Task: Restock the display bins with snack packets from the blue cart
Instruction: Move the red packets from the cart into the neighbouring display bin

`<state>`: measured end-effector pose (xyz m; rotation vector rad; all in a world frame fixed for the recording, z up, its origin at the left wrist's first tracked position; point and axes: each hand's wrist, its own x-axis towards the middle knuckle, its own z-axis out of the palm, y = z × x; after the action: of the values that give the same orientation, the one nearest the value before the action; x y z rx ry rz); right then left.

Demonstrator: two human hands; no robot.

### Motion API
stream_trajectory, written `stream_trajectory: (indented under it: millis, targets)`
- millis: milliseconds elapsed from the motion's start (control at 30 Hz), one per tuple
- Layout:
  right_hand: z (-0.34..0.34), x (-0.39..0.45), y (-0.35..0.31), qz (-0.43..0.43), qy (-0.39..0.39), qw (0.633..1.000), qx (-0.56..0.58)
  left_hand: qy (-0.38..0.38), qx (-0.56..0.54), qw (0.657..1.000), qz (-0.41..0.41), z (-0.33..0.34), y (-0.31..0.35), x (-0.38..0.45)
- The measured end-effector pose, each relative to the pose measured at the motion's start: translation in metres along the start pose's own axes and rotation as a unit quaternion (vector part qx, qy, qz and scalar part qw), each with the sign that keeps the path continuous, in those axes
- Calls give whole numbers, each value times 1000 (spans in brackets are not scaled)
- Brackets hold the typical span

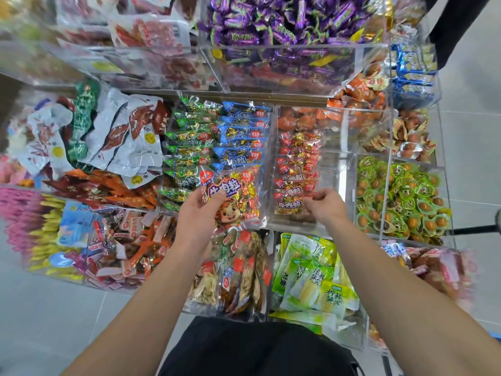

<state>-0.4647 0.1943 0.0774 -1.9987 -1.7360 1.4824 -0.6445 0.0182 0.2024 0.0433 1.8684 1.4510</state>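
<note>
1. Left hand [199, 210]: fingers clamped on a red beef-cube packet [233, 196], held above the bin fronts, not yet placed.
2. Right hand [324, 204]: fingertips pinching a stacked red packet in the clear bin [333, 169], which is part-filled, with its right side bare.
3. Progress: judged midway; neighbouring bins look stocked.
4. Blue cart: not visible.
5. Setting: acrylic bins over grey floor tiles [471, 137].

One head cam, wide-angle, looks steeply down & fwd over both forearms onto clear display bins [271, 169], close in.
</note>
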Motion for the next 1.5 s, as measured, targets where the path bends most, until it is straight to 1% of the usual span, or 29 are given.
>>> stream_trajectory:
  millis: [100, 233, 333, 433, 533, 633, 767, 800, 833, 867, 900, 933, 967, 1000, 1033, 1067, 1100, 1133, 1200, 1300, 1367, 1433, 1500]
  targets:
    - [1, -2, 1, 3, -7, 1000, 17, 2, 8, 1000, -3, -1, 0, -2]
    - [-1, -3, 4, 2, -18, 997, 78, -20, 30, 999, -18, 0, 2, -5]
    - [-1, -3, 4, 10, -32, 995, 96, -17, 25, 999, -19, -1, 2, -7]
    - [-1, -4, 1, 22, -48, 992, 115, -30, 11, 999, -21, -1, 2, -8]
    - [-3, -6, 1, 31, -49, 989, 134, -30, 5, 999, -11, -2, 0, -8]
    - [-5, -6, 2, 32, -42, 989, 138, -29, -3, 1000, 5, -2, -1, -10]
    - [-9, -10, -2, 42, -40, 991, 122, -22, 1, 1000, -1, -2, -1, -12]
    - [-11, -13, -4, 40, -29, 993, 104, -18, 1, 1000, 1, -3, -1, -13]
    - [-15, -18, -8, 26, 2, 997, 77, -18, 6, 1000, 2, -4, -1, -14]
    - [-19, -25, -12, 1, 53, 997, 61, -23, 15, 1000, -2, -4, -1, -15]
    - [-23, -33, -16, -29, 99, 992, 79, -30, 23, 999, -7, -5, -1, -16]
    - [-27, -42, -22, -54, 109, 985, 122, -38, 30, 999, -13, -4, 0, -17]
    - [-30, -53, -29, -70, 78, 979, 176, -52, 41, 998, -12, -4, -1, -18]
    - [-33, -65, -36, -79, 12, 973, 219, -69, 52, 996, -7, -2, -1, -19]
    - [-35, -77, -43, -85, -66, 966, 235, -87, 62, 994, 1, 1, -1, -21]
    - [-37, -88, -49, -95, -128, 962, 224, -99, 68, 993, 8, 5, -1, -23]
    - [-38, -98, -54, -107, -169, 958, 207, -109, 72, 991, 18, 9, 0, -25]
    - [-39, -105, -58, -118, -195, 952, 203, -119, 75, 990, 31, 13, 1, -27]
    - [-39, -112, -62, -126, -212, 941, 232, -133, 98, 984, 66, 21, 2, -29]
    - [-44, -113, -61, -129, -174, 942, 257, -151, 158, 969, 116, 27, 6, -33]
    - [-53, -111, -59, -134, -130, 940, 286, -143, 194, 959, 150, 26, 10, -32]
    - [-66, -104, -53, -141, -70, 936, 315, -98, 252, 942, 201, 22, 14, -29]
    - [-78, -95, -47, -158, -7, 936, 315, -48, 313, 910, 267, 15, 14, -25]
